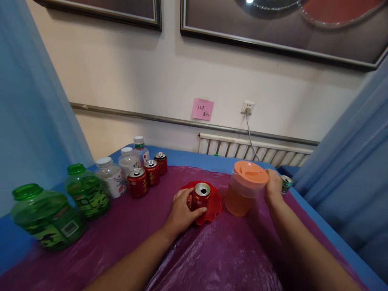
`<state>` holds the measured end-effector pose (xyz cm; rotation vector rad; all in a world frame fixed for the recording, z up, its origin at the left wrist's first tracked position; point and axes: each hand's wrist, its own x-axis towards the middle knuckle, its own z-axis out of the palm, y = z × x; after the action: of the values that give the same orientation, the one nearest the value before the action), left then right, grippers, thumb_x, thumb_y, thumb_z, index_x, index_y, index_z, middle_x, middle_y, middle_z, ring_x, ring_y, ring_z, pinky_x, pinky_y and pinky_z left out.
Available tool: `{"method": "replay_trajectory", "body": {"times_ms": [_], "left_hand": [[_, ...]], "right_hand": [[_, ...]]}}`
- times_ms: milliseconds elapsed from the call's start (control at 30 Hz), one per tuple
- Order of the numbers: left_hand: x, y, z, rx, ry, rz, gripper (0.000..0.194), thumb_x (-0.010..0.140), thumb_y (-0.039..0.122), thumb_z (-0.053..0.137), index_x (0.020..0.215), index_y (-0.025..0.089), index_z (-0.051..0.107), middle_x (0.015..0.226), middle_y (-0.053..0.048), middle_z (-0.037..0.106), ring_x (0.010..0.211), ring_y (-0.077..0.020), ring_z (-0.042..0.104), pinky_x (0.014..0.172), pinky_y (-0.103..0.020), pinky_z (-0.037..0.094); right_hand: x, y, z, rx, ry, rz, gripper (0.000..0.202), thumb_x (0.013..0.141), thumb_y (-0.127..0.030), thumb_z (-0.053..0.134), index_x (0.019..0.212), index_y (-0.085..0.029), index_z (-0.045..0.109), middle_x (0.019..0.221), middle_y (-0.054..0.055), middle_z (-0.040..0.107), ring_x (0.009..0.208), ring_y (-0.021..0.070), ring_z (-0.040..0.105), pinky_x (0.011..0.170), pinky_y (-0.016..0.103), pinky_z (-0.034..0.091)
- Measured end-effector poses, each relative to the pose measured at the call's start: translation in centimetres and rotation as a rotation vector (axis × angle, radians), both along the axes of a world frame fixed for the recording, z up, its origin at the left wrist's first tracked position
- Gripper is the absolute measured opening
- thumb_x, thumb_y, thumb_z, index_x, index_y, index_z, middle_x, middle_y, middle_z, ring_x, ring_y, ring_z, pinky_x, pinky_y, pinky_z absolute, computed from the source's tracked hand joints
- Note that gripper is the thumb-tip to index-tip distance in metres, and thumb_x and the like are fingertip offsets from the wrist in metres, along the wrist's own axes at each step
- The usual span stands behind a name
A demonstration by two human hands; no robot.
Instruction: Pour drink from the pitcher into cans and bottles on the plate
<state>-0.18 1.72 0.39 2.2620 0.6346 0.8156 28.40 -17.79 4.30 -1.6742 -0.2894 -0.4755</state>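
Observation:
My left hand (181, 211) is wrapped round a red drink can (200, 199) from its left side. The can stands upright with its top opened, on a red wavy-edged plate (216, 202). My right hand (274, 185) is closed at the right side of a clear pitcher (239, 198) with an orange lid (250, 173), where its handle is hidden by my fingers. Amber liquid fills the pitcher's lower part. It is held just right of the plate; whether its base touches the table cannot be told.
Several bottles line the left: green ones (48, 222) and clear ones with white caps (111, 178). Red cans (138, 184) stand beside them. Another can (286, 184) is behind my right hand. Purple plastic sheeting (212, 258) covers the blue table. Beyond are a radiator (230, 145) and wall.

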Motion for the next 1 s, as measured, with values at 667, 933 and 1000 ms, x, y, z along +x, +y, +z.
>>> {"method": "replay_trajectory", "body": {"times_ms": [667, 933, 1000], "left_hand": [[-0.3, -0.3, -0.5, 0.052, -0.045, -0.088, 0.065, 0.067, 0.025, 0.074, 0.128, 0.026, 0.055, 0.126, -0.008, 0.066, 0.118, -0.0310, 0.059, 0.105, -0.049, 0.044], [-0.2, -0.4, -0.6, 0.066, -0.039, -0.110, 0.060, 0.071, 0.027, 0.071, 0.129, 0.025, 0.056, 0.126, -0.009, 0.066, 0.119, -0.0308, 0.059, 0.106, -0.049, 0.043], [-0.2, -0.3, -0.6, 0.069, -0.012, -0.137, 0.062, 0.072, 0.030, 0.072, 0.131, 0.025, 0.054, 0.129, -0.010, 0.065, 0.122, -0.0319, 0.057, 0.108, -0.050, 0.041]], "right_hand": [[-19.8, 6.5, -3.5, -0.270, 0.093, 0.608, 0.067, 0.071, -0.033, 0.078, 0.133, -0.022, 0.059, 0.125, 0.009, 0.068, 0.116, 0.0300, 0.063, 0.103, 0.047, 0.048], [-19.7, 7.0, -3.6, -0.265, 0.071, 0.568, 0.057, 0.069, -0.034, 0.079, 0.122, -0.020, 0.066, 0.116, 0.008, 0.071, 0.108, 0.0290, 0.066, 0.098, 0.044, 0.050], [-19.7, 6.8, -3.4, -0.261, 0.060, 0.545, 0.057, 0.069, -0.034, 0.079, 0.122, -0.020, 0.065, 0.117, 0.008, 0.071, 0.109, 0.0290, 0.066, 0.099, 0.044, 0.050]]}}
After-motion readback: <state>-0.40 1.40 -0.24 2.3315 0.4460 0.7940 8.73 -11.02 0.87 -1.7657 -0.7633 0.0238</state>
